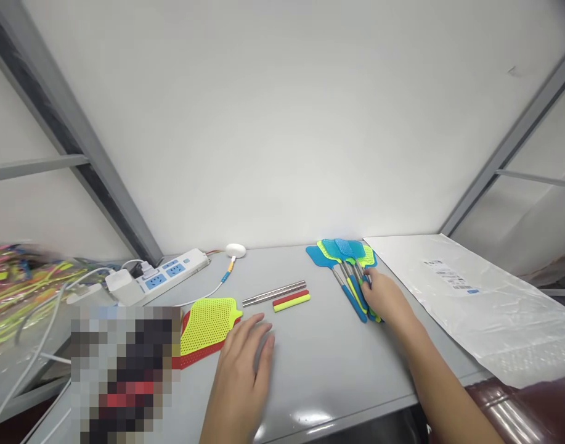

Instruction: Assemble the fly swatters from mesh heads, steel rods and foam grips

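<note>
Head view: L hand at lower ctr, palm down, fingers slightly spread, thumb apart, nothing in its grasp. It's right beside the yellow head, lower left of ctr; can't tell if they touch. That head lies on a red head, which shows along its lower edge & far L corner.

R hand, right of ctr, has its fingers curled at the handles of the swatter pile; can't tell if they're clamped on any or just touching, as the hand hides that bit. Pile = blue + yellow heads overlapping at top, metal shafts, blue/yellow handles fanned toward the bottom of the frame.

Mid-frame, btwn the hands & a bit above L: two rods, side by side, slanted; just below, a red grip alongside a yellow grip. All on the grey table.

Left side: power strip w/ white plugs, white oval device on a cable, clear bags of colourful stuff at far L. Lower left is pixelated. Right side: white mailer w/ label, partly off the table edge.
</note>
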### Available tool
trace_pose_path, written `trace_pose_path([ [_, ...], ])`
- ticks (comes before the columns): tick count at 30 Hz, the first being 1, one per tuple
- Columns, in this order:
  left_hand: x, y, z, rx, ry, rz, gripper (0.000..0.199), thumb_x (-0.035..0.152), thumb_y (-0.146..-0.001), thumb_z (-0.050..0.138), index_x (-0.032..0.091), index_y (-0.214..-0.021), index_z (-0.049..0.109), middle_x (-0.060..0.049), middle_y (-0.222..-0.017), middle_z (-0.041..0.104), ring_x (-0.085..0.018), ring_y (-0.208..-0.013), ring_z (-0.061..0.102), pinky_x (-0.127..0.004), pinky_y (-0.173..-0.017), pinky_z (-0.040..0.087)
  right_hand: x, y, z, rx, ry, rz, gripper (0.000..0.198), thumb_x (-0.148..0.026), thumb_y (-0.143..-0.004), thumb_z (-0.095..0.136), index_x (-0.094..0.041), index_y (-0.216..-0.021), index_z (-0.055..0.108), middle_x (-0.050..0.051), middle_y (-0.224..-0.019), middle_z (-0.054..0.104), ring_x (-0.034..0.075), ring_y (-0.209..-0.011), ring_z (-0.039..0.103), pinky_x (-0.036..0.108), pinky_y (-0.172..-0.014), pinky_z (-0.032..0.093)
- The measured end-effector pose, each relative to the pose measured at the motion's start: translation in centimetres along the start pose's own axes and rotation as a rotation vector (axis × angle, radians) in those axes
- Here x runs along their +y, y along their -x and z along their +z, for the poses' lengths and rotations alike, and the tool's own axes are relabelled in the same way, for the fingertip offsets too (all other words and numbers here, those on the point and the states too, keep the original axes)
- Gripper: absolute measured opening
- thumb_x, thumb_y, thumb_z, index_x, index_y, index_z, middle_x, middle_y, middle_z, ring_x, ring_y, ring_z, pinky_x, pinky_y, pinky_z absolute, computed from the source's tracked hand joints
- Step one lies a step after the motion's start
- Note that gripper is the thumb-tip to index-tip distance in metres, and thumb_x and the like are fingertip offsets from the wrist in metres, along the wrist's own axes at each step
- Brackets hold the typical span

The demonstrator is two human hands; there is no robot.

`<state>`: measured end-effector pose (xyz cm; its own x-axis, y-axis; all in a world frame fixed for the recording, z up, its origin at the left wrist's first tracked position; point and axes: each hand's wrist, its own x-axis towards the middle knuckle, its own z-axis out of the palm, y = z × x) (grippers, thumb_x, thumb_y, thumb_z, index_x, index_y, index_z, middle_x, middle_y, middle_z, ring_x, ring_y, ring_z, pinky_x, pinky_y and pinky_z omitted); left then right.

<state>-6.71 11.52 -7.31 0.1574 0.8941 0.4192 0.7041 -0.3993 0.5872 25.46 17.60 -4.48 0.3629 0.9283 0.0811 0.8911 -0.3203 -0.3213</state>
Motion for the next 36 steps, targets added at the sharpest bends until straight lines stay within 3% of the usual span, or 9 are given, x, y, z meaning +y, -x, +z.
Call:
trace_pose_path([
  [9, 0.4, 0.1, 0.0, -0.104, -0.022, -0.022, 0.026, 0.036, -0.096, 0.047, 0.028, -0.113, 0.064, -0.006, -0.132, 0.057, -0.028, -0.126, 0.048, -0.055, -0.107, 0.038, 1.4, 1.0, -0.1, 0.032, -0.038, -0.018, 0.037, -0.029, -0.093, 0.037, -0.015, -0.122, 0.057, 0.014, -0.108, 0.063, 0.023, -0.085, 0.063, 0.030, -0.071, 0.039],
  [13, 1.0, 0.1, 0.1, -0.117, -0.041, -0.024, 0.025, 0.033, -0.096, 0.047, 0.026, -0.113, 0.064, -0.006, -0.130, 0.058, -0.027, -0.124, 0.049, -0.049, -0.104, 0.043, 0.0, 2.5, -0.9, 0.111, -0.085, -0.076, 0.037, -0.036, -0.096, 0.036, -0.019, -0.123, 0.056, 0.011, -0.109, 0.061, 0.022, -0.085, 0.062, 0.031, -0.069, 0.040],
  [15, 1.2, 0.0, 0.0, -0.121, -0.050, -0.014, 0.024, 0.031, -0.096, 0.046, 0.024, -0.112, 0.064, -0.007, -0.129, 0.059, -0.026, -0.122, 0.050, -0.047, -0.104, 0.043, -1.7, 3.4, -1.3, 0.094, -0.149, -0.182, 0.035, -0.037, -0.096, 0.037, -0.021, -0.120, 0.057, 0.009, -0.108, 0.061, 0.021, -0.082, 0.061, 0.031, -0.067, 0.041],
  [18, 1.7, 0.0, -0.1, -0.118, -0.055, 0.000, 0.023, 0.028, -0.097, 0.045, 0.023, -0.110, 0.064, -0.007, -0.126, 0.060, -0.025, -0.119, 0.051, -0.047, -0.104, 0.043, -5.3, 4.4, -1.4, -0.057, -0.170, -0.447, 0.030, -0.034, -0.097, 0.038, -0.024, -0.117, 0.059, 0.007, -0.107, 0.061, 0.020, -0.080, 0.061, 0.030, -0.066, 0.041],
  [21, 2.0, 0.2, -0.3, -0.108, -0.056, 0.006, 0.024, 0.026, -0.097, 0.044, 0.023, -0.110, 0.064, -0.007, -0.125, 0.061, -0.024, -0.118, 0.052, -0.046, -0.103, 0.043, -9.0, 4.5, -1.2, -0.177, -0.044, -0.726, 0.025, -0.028, -0.097, 0.041, -0.024, -0.109, 0.062, 0.006, -0.101, 0.061, 0.019, -0.078, 0.061, 0.029, -0.064, 0.039],
  [23, 2.3, 0.4, -0.4, -0.107, -0.055, 0.004, 0.023, 0.024, -0.098, 0.043, 0.023, -0.109, 0.063, -0.006, -0.124, 0.061, -0.024, -0.116, 0.052, -0.045, -0.102, 0.043, -11.1, 3.8, -0.8, -0.207, 0.061, -0.835, 0.025, -0.024, -0.097, 0.040, -0.021, -0.103, 0.064, 0.007, -0.097, 0.061, 0.020, -0.079, 0.061, 0.028, -0.064, 0.037],
  [31, 2.8, 1.0, -0.6, -0.151, -0.072, -0.071, 0.024, 0.022, -0.096, 0.046, 0.024, -0.115, 0.061, -0.003, -0.130, 0.060, -0.025, -0.117, 0.050, -0.046, -0.099, 0.042, -15.9, -2.5, 1.7, -0.363, 0.163, -1.028, 0.024, -0.025, -0.092, 0.048, -0.022, -0.104, 0.069, 0.008, -0.101, 0.063, 0.020, -0.083, 0.062, 0.028, -0.068, 0.041],
  [36, 3.6, 0.9, 0.8, -0.172, -0.143, -0.140, 0.035, 0.025, -0.093, 0.050, 0.025, -0.127, 0.055, -0.005, -0.142, 0.052, -0.030, -0.120, 0.050, -0.049, -0.094, 0.043, -17.1, -3.9, 3.2, -0.458, 0.156, -1.107, 0.017, -0.025, -0.087, 0.055, -0.025, -0.094, 0.070, 0.005, -0.095, 0.064, 0.018, -0.077, 0.060, 0.027, -0.064, 0.039],
])
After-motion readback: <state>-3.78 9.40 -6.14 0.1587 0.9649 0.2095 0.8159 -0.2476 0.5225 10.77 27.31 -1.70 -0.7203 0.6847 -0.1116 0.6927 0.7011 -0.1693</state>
